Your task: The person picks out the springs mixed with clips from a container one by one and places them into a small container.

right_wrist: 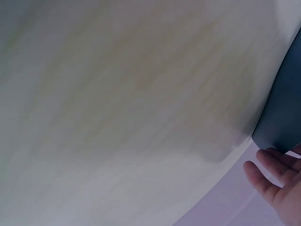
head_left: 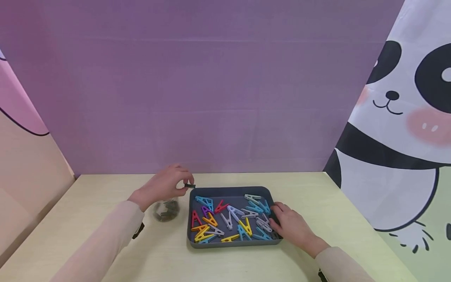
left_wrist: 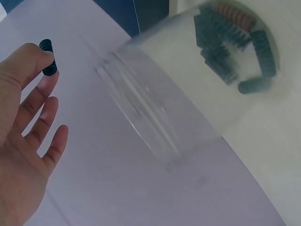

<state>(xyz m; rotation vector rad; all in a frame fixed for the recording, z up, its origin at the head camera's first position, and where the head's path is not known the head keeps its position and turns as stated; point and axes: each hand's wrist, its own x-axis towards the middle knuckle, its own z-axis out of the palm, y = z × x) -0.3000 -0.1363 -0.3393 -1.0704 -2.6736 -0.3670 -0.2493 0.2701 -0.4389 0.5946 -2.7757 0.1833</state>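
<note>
My left hand (head_left: 168,183) pinches a small dark coil spring (left_wrist: 48,57) between thumb and forefinger, just off the tray's far left corner. Its other fingers are spread apart in the left wrist view. Below that hand stands a clear jar (head_left: 166,210) with several dark green springs (left_wrist: 218,68) and a reddish-brown one (left_wrist: 235,15) inside. At the right side of a dark grey tray (head_left: 229,192), my right hand (head_left: 294,227) grips the rim, its fingers against the outer wall in the right wrist view. Many coloured clothespins (head_left: 234,213) lie scattered in the tray.
The light wooden table (head_left: 243,266) ends at a purple backdrop (head_left: 211,98). A panda-print panel (head_left: 398,137) borders the right side, and a pink and cream panel (head_left: 21,164) the left. Each wrist wears a black strap (head_left: 138,231).
</note>
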